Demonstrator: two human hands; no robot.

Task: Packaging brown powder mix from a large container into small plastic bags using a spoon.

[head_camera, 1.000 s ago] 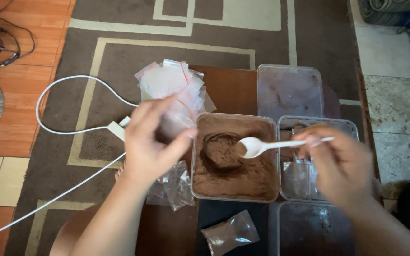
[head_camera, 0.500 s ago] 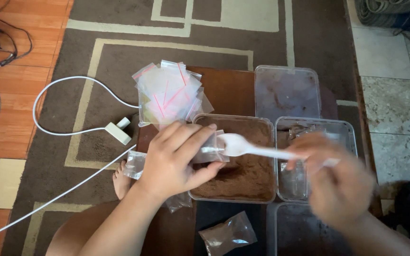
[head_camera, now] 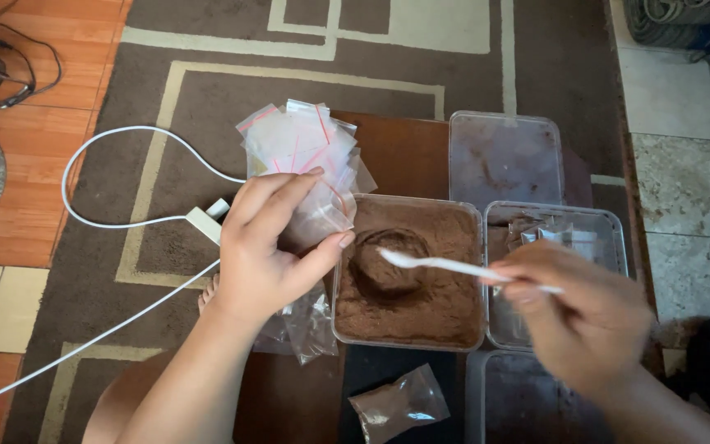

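Head view: left hand [head_camera: 269, 247], fingers closed, grips a small clear bag [head_camera: 322, 215]; right hand [head_camera: 581, 316] pinches a white spoon [head_camera: 441, 264] over a tub [head_camera: 408, 275] of brown powder.

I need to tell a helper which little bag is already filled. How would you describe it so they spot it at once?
Start at the clear tub of brown powder in the middle of the dark wooden table. Just below its near edge lies a small clear zip bag, alone and flat. Unlike the empty bags stacked by the left hand, it has brown powder inside.
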